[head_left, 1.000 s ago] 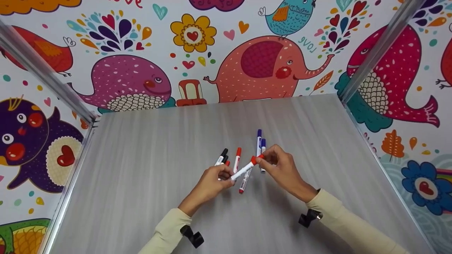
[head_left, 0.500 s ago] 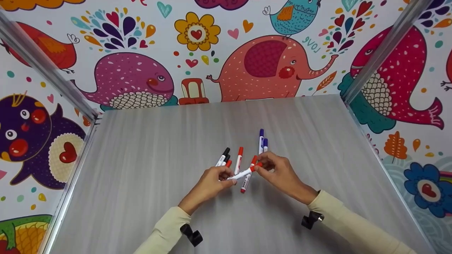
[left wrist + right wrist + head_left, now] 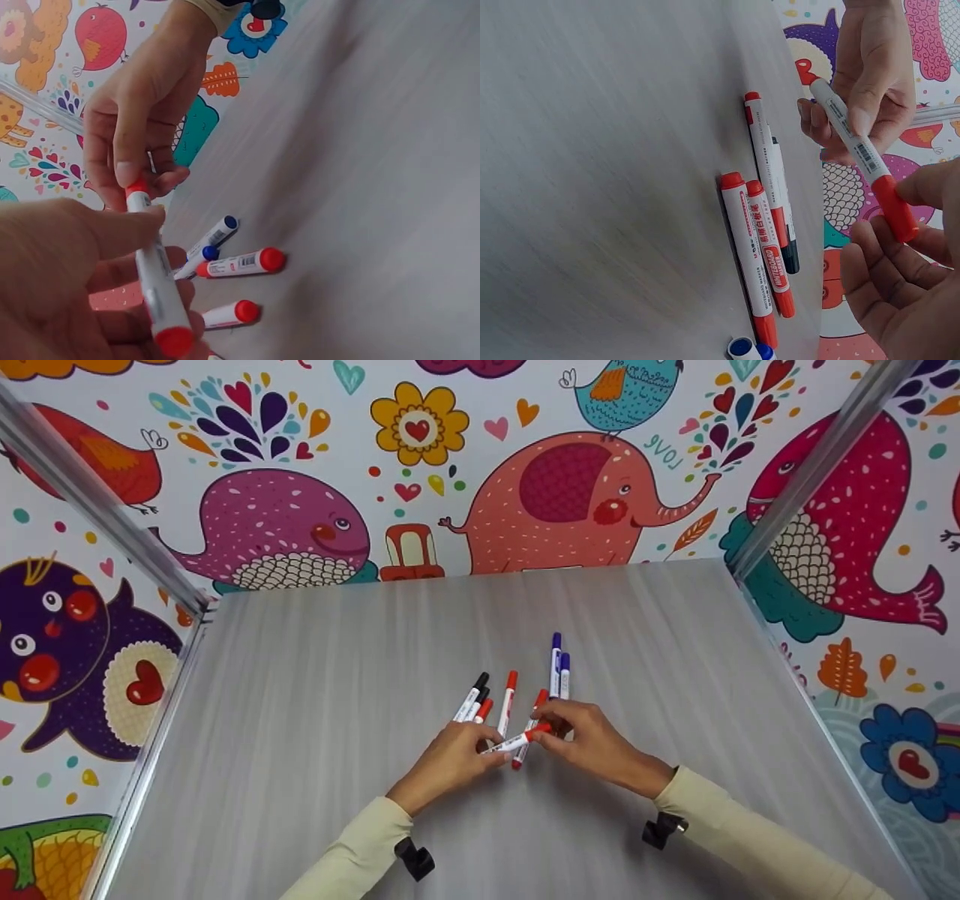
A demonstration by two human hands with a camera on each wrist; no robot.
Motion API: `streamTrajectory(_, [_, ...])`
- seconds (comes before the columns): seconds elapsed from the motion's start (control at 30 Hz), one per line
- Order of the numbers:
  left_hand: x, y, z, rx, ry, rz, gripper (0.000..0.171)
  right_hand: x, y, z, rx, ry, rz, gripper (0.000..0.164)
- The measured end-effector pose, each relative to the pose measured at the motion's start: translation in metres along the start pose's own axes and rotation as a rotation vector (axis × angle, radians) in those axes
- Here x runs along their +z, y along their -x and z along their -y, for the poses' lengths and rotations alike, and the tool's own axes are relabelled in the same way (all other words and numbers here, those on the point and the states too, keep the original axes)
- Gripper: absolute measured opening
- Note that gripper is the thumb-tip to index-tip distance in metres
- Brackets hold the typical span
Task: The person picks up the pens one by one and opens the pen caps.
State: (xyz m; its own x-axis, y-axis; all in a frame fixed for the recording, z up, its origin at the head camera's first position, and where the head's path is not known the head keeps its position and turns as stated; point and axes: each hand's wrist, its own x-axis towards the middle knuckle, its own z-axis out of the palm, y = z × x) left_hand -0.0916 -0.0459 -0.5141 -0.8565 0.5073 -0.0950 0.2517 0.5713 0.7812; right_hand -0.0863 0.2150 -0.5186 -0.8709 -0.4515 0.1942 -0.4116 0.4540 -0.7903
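Observation:
A white whiteboard marker with a red cap is held slantwise between both hands, above the table. My left hand grips its white barrel, thumb on top. The thumb and fingers of my right hand pinch the red cap, which sits on the barrel. In the left wrist view, the barrel's red end points toward the camera. Just beyond the hands lie a red-capped marker and another red marker, partly hidden by the held one.
Two blue-capped markers lie side by side beyond my right hand. Beyond my left hand are two black-capped markers and a red-capped one, close together. The grey table is bordered by printed wall panels and metal posts.
My right hand has come down toward me with the cap end, so the held marker lies flatter across the view. My left hand has shifted slightly to the right. The other markers stay put.

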Motion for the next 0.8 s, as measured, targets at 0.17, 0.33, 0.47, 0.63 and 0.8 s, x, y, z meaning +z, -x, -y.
streamTrajectory(0.17, [0.003,-0.002,-0.001,0.056,-0.017,-0.007,0.004,-0.001,-0.001,-0.002,-0.005,0.022,0.110,0.017])
streamTrajectory(0.33, [0.003,-0.004,-0.005,0.123,-0.039,-0.031,0.005,-0.001,-0.003,-0.001,-0.018,0.047,0.228,0.015])
streamTrajectory(0.47, [0.003,-0.004,-0.011,0.180,-0.077,-0.033,0.015,-0.001,-0.006,0.001,-0.029,0.051,0.275,0.016])
streamTrajectory(0.63, [0.002,-0.003,-0.017,0.190,-0.125,-0.012,0.018,-0.004,-0.009,0.006,-0.025,0.060,0.291,0.016])
streamTrajectory(0.8, [0.000,-0.001,-0.020,0.192,-0.166,0.006,0.019,-0.005,-0.013,0.009,-0.019,0.071,0.325,0.014])
